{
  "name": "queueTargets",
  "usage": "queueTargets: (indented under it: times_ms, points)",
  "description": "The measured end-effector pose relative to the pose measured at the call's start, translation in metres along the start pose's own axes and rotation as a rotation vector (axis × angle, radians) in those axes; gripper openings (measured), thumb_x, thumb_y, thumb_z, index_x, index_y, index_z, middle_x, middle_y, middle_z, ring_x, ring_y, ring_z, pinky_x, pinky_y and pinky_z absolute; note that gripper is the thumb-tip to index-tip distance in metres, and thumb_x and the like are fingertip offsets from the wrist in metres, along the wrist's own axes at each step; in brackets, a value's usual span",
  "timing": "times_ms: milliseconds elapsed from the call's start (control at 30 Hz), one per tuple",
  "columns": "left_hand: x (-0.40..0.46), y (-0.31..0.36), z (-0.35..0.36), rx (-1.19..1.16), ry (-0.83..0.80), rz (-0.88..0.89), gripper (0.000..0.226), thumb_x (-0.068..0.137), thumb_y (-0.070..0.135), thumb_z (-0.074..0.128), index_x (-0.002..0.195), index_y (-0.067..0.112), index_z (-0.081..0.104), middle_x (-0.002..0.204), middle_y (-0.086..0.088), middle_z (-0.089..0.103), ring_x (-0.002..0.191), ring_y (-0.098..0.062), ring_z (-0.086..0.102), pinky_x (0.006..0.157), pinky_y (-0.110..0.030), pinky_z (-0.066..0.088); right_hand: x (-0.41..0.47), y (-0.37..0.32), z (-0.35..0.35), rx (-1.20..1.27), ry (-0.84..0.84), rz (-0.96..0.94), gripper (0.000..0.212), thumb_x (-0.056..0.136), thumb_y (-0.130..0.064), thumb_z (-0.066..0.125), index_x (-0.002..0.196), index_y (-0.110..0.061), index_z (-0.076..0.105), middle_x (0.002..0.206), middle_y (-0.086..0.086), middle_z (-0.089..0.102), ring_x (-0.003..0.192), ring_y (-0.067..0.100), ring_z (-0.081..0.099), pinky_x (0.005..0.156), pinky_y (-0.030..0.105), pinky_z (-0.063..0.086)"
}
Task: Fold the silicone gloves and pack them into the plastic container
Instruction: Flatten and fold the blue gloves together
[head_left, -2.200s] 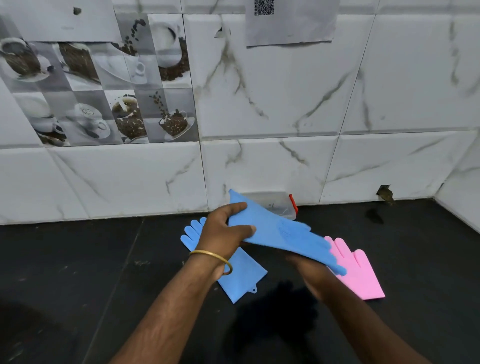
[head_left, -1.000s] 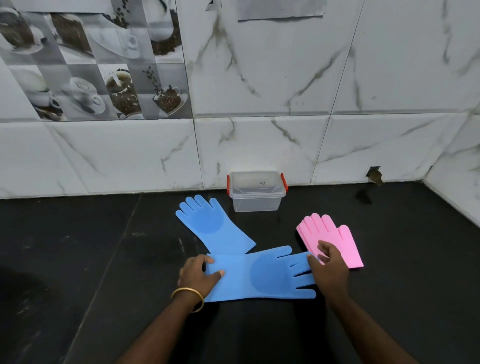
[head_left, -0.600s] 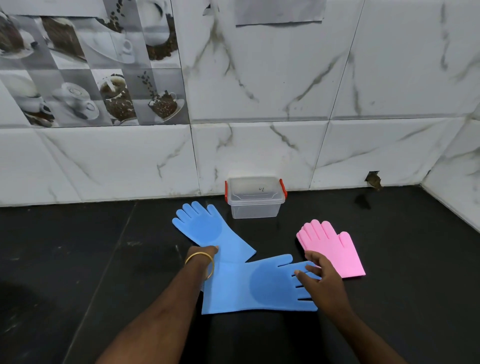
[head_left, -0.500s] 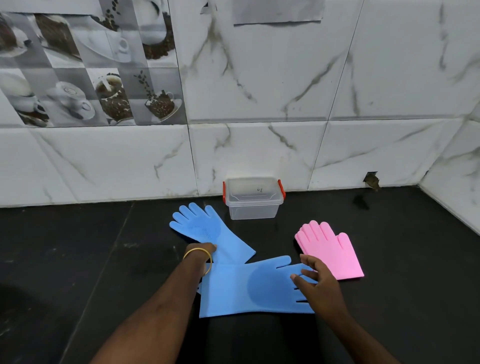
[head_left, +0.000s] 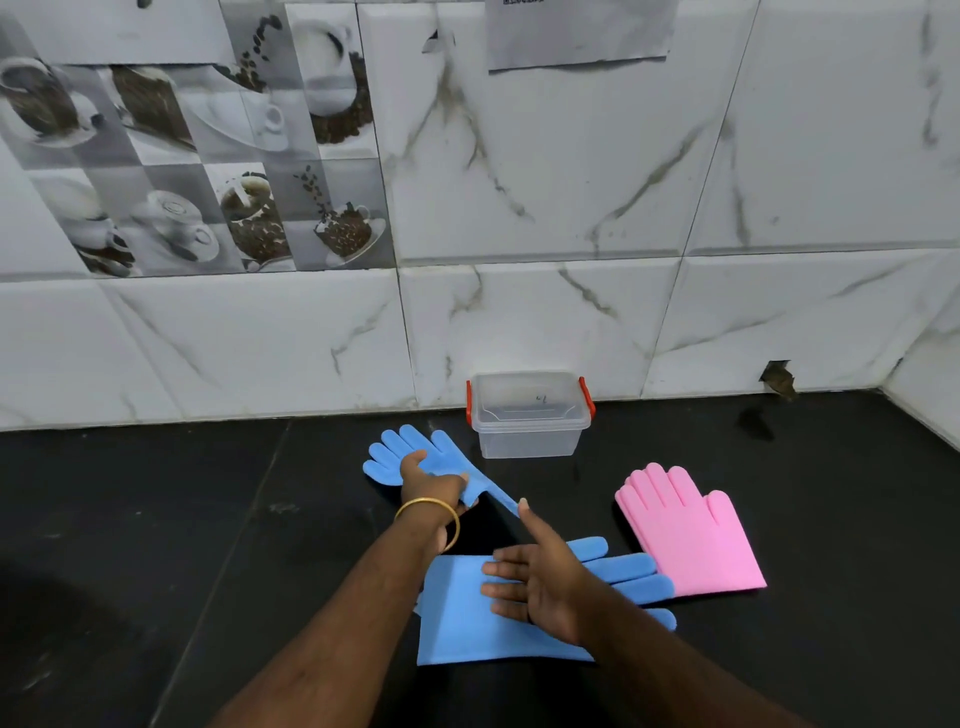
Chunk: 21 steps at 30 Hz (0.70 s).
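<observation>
Silicone gloves all lie unfolded: your left hand (head_left: 432, 486) grips the far blue glove (head_left: 410, 457) at 11 o'clock, right hand (head_left: 535, 582) flat on the near blue glove (head_left: 467, 623), container (head_left: 529, 415) closed, unpacked.

Illumination: bright, even, diffuse; source from above and behind the camera. White wall tiles (head_left: 545, 171) well exposed, no blown glare. Black desk (head_left: 130, 519) matte, faint sheen only. Soft shadow under the left hand (head_left: 434, 486); dark shadow patch at lower left. Wide-angle bowing of tile lines toward the edges. Focus sharp; slight softness on the near forearms
</observation>
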<state>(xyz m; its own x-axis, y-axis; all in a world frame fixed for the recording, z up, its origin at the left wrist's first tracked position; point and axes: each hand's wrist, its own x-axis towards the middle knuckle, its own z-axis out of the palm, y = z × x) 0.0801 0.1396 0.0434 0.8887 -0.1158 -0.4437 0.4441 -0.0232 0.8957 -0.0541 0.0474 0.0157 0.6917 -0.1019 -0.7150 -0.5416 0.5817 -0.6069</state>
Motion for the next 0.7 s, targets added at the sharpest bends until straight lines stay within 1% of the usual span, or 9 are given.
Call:
queueTargets:
  times_ms: [100,133,200,267,333,400,500,600,700]
  points:
    - [-0.005,-0.011,-0.01,0.138,-0.048,0.033,0.048,0.085,-0.001,0.061,0.126,0.022,0.05,0.117,-0.017,0.06,0.094,-0.031,0.064,0.077,-0.038,0.057,0.018,-0.012,0.024,0.223,0.001,-0.04,0.074,0.083,-0.069,0.057,0.116,-0.003,0.06,0.117,0.019,0.068,0.107,0.035,0.066,0.089,0.045,0.055]
    - [-0.006,-0.017,-0.014,0.179,-0.063,0.037,0.041,0.084,-0.001,0.062,0.117,0.023,0.055,0.117,-0.016,0.06,0.097,-0.031,0.064,0.085,-0.041,0.057,0.022,-0.016,0.03,0.272,0.037,-0.081,0.064,0.086,-0.06,0.062,0.114,-0.003,0.062,0.111,0.018,0.071,0.103,0.033,0.068,0.084,0.044,0.056]
    - [-0.006,-0.029,-0.024,0.238,-0.098,0.013,0.036,0.08,-0.001,0.068,0.099,0.028,0.057,0.12,-0.017,0.06,0.099,-0.032,0.064,0.088,-0.047,0.057,0.03,-0.025,0.038,0.297,0.156,-0.155,0.041,0.09,-0.035,0.068,0.114,-0.003,0.062,0.099,0.016,0.072,0.088,0.029,0.07,0.069,0.038,0.057]
    - [-0.011,-0.037,-0.034,0.382,-0.076,0.049,0.043,0.074,0.008,0.077,0.107,0.024,0.055,0.126,-0.015,0.056,0.104,-0.031,0.062,0.092,-0.043,0.055,0.035,-0.029,0.042,0.259,0.238,-0.199,0.029,0.091,-0.018,0.067,0.116,-0.004,0.061,0.096,0.015,0.069,0.08,0.027,0.068,0.059,0.035,0.056]
    - [-0.019,-0.036,-0.042,0.691,0.044,0.189,0.071,0.064,0.035,0.084,0.123,0.024,0.048,0.133,-0.003,0.042,0.116,-0.025,0.053,0.096,-0.033,0.047,0.032,-0.033,0.048,0.169,0.251,-0.224,0.021,0.091,-0.013,0.066,0.11,-0.004,0.063,0.09,0.014,0.07,0.072,0.023,0.067,0.054,0.029,0.054]
    - [-0.028,-0.027,-0.045,0.857,0.009,0.451,0.083,0.058,0.049,0.083,0.126,0.026,0.041,0.13,0.004,0.037,0.117,-0.018,0.047,0.093,-0.03,0.043,0.027,-0.039,0.057,0.063,0.208,-0.265,0.014,0.092,-0.014,0.066,0.101,-0.004,0.065,0.079,0.013,0.069,0.059,0.019,0.063,0.047,0.024,0.049]
    - [-0.035,0.002,-0.038,1.001,-0.131,0.758,0.055,0.068,0.036,0.074,0.109,0.025,0.04,0.104,0.006,0.053,0.093,-0.015,0.056,0.077,-0.033,0.05,0.018,-0.059,0.073,-0.065,0.157,-0.363,0.017,0.088,-0.02,0.071,0.098,-0.006,0.069,0.08,0.012,0.071,0.059,0.016,0.064,0.048,0.024,0.048]
    - [-0.033,0.042,-0.027,0.991,-0.118,0.822,0.026,0.081,0.018,0.06,0.095,0.016,0.038,0.087,-0.004,0.058,0.078,-0.023,0.059,0.068,-0.041,0.05,0.014,-0.085,0.082,-0.122,0.09,-0.477,0.02,0.09,-0.021,0.069,0.099,-0.003,0.071,0.088,0.013,0.074,0.071,0.016,0.066,0.058,0.025,0.051]
    - [-0.03,0.081,-0.02,1.092,-0.109,0.87,0.021,0.085,0.016,0.053,0.091,0.019,0.032,0.082,-0.008,0.06,0.073,-0.028,0.058,0.062,-0.033,0.043,0.003,-0.11,0.087,-0.127,0.005,-0.505,0.015,0.095,-0.025,0.06,0.103,-0.015,0.069,0.088,0.003,0.071,0.076,0.013,0.064,0.072,0.027,0.048]
